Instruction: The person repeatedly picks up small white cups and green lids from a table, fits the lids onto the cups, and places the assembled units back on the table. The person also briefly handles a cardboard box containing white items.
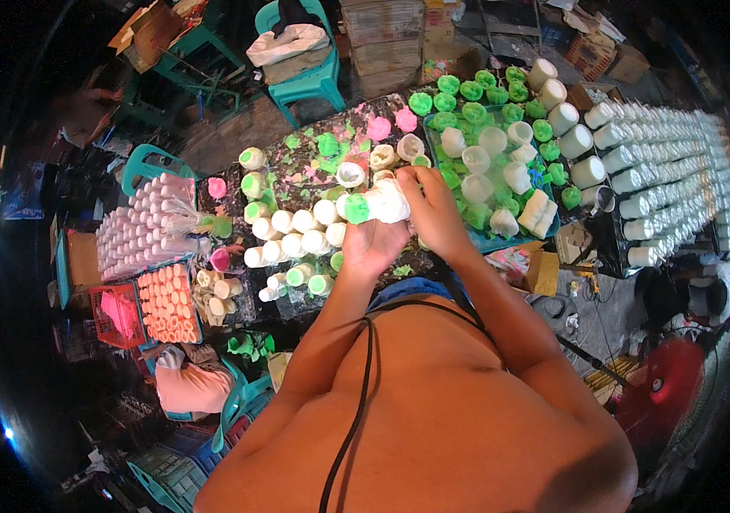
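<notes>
Head view: a white lumpy piece point(388, 202) was held up at mid-frame, just above the near part of the tabletop point(284, 167). Left hand point(375, 246) was beneath it, palm turned up, fingers mostly hidden by the piece. Right hand point(427, 203) curled over its right side, fingers against it. Grip: both hands grasping the same piece between them. A green piece point(356, 209) sat against its left end; could not tell whether the two were joined.

Just left of the hands, white cylinders point(283, 222) lay in slanting rows, with a few green-ended ones point(300, 274) nearer the body. Beyond, green and pink scraps littered the surface; two bright pink lumps point(379, 128) lay near its far edge. A white ring-shaped piece point(350, 175) stood close beyond the held piece.

To the right, a blue tray point(502, 245) carried pale cups point(479, 160) and green pieces. Green cups point(448, 84) were clustered past its far side. Larger white cylinders point(587, 172) lined up farther right, then long ranks of slimmer ones point(638, 205).

Far left: packed pale pink cylinders point(138, 221), orange rings point(168, 299), a red crate point(104, 299). A teal chair point(314, 81) stood beyond the tabletop.
</notes>
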Motion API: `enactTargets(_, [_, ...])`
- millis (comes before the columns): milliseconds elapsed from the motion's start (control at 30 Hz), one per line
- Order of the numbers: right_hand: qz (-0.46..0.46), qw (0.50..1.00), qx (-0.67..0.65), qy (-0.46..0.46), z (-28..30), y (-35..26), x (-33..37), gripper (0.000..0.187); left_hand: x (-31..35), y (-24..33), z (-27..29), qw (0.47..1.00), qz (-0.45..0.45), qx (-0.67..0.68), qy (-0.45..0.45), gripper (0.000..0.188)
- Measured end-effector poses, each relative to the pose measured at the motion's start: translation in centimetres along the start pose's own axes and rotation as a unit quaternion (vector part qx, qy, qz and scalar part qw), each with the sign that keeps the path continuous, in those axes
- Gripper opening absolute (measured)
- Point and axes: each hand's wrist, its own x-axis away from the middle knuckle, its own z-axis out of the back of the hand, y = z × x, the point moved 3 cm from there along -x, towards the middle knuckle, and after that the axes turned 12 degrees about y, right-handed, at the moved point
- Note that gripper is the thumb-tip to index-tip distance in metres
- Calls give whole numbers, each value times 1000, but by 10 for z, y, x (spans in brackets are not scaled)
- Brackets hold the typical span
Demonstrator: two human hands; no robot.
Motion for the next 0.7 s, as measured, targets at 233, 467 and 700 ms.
enactTargets(233, [6, 999, 3, 48, 3, -20, 15, 45, 5, 5, -17, 1000, -23, 14, -1, 55])
enactTargets(467, [125, 984, 86, 90, 12, -19, 13, 25, 2, 4, -26, 986, -119, -101, 55, 45])
enactTargets(700, [142, 978, 94, 117, 15, -15, 11, 18, 1, -3, -13, 930, -230, -227, 174, 46])
